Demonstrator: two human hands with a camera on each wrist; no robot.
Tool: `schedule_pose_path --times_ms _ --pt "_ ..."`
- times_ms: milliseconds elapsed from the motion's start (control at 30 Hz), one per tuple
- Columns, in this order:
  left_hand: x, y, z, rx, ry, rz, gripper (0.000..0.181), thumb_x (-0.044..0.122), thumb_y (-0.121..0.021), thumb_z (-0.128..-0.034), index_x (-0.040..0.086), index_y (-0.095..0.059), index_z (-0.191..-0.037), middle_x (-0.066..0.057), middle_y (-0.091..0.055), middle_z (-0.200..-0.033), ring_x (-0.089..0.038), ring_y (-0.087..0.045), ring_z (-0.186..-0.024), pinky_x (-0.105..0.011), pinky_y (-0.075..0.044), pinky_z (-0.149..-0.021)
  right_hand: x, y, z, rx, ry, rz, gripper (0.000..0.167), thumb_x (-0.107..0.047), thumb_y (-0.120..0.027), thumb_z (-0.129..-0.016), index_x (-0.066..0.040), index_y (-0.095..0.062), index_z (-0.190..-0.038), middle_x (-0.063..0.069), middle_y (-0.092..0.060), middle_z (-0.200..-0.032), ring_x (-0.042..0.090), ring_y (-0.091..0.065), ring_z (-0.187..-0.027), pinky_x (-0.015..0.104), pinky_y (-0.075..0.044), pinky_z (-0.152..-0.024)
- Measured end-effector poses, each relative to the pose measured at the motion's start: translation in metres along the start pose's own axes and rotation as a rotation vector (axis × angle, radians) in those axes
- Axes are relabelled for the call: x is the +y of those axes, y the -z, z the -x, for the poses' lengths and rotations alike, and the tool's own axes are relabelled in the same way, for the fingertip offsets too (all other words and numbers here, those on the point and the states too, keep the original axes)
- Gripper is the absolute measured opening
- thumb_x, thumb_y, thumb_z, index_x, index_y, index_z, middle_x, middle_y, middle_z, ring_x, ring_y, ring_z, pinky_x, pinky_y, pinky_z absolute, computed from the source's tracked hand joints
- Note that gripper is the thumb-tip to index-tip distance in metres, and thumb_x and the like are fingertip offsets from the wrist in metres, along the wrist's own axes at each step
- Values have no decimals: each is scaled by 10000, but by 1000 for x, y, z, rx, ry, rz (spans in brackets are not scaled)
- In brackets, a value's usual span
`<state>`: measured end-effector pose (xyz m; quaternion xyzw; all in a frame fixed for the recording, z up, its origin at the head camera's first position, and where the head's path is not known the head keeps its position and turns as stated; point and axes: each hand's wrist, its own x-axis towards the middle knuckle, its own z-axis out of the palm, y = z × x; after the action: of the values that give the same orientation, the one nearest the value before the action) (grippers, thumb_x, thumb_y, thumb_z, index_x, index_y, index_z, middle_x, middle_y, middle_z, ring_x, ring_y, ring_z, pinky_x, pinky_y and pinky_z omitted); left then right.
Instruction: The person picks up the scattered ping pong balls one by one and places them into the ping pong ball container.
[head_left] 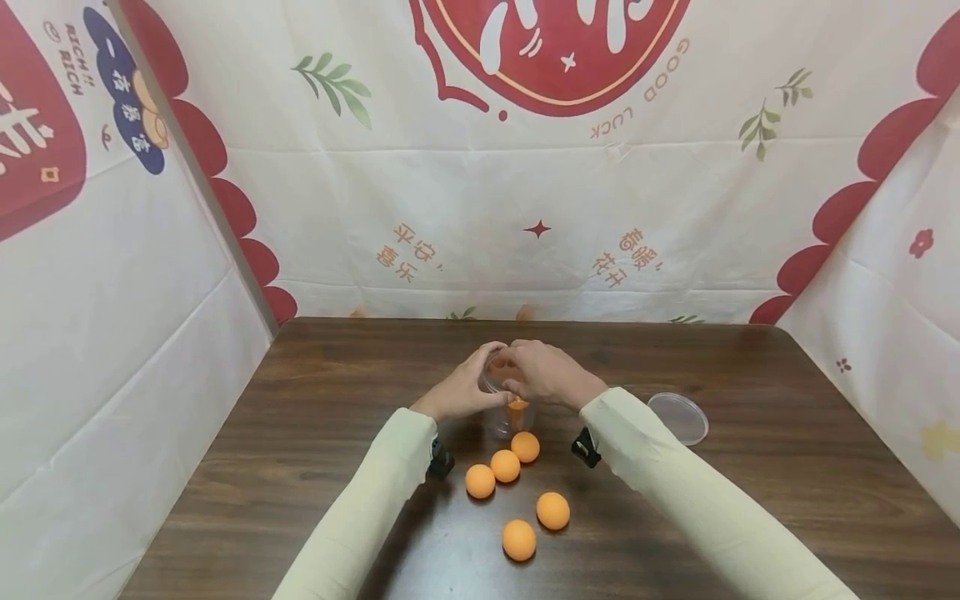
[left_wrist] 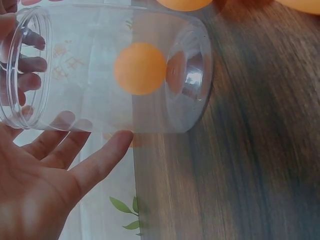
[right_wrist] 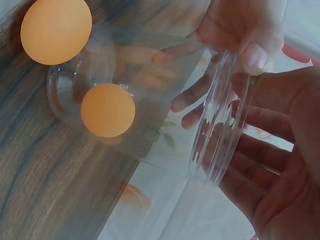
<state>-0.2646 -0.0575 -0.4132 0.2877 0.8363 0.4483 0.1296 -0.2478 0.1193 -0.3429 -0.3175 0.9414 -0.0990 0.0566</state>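
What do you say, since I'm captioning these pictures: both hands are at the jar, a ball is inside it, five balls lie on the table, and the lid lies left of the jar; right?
Not quite: the lid lies right of the jar, as the head view shows. The rest stands: left hand and right hand at the jar, ball inside, five balls on the table.

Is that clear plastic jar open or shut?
Open: no lid sits on the clear jar, and a round clear lid lies apart on the table.
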Motion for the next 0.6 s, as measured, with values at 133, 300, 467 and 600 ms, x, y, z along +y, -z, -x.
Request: schedule_pose_path --times_ms 133,300,467,600 --pt "0 0 0 -6 -3 13 773 322 -638 -892 199 -172 -1496 -66 -308 -1485 -152 -609 -950 -337 -502 -864 0 1 2 23 17 4 324 -192 -679 -885 -88 -651 -1191 82 -628 -1075 166 -594 -835 320 -523 -702" --pt "0 0 -2 -1 3 2 797 357 -632 -891 186 -156 -1506 -73 -280 -1514 -156 -611 -978 -369 -496 -896 2 10 8 48 32 32 349 -191 -700 -866 -82 -636 -1191 84 -632 -1078 180 -608 -824 340 -527 -692" --pt "0 -1 0 14 13 -14 804 359 -648 -880 161 -177 -1502 -76 -281 -1520 -188 -579 -1055 -399 -476 -925 4 19 17 93 12 43 382 -230 -707 -853 -73 -625 -1191 92 -642 -1108 207 -627 -878 382 -536 -724" --pt "0 -1 0 34 -1 -18 775 334 -660 -873 166 -219 -1488 -77 -319 -1495 -236 -492 -1205 -420 -458 -947 9 26 25 125 -16 58 437 -275 -719 -837 -71 -611 -1209 102 -632 -1150 238 -631 -918 424 -531 -749"
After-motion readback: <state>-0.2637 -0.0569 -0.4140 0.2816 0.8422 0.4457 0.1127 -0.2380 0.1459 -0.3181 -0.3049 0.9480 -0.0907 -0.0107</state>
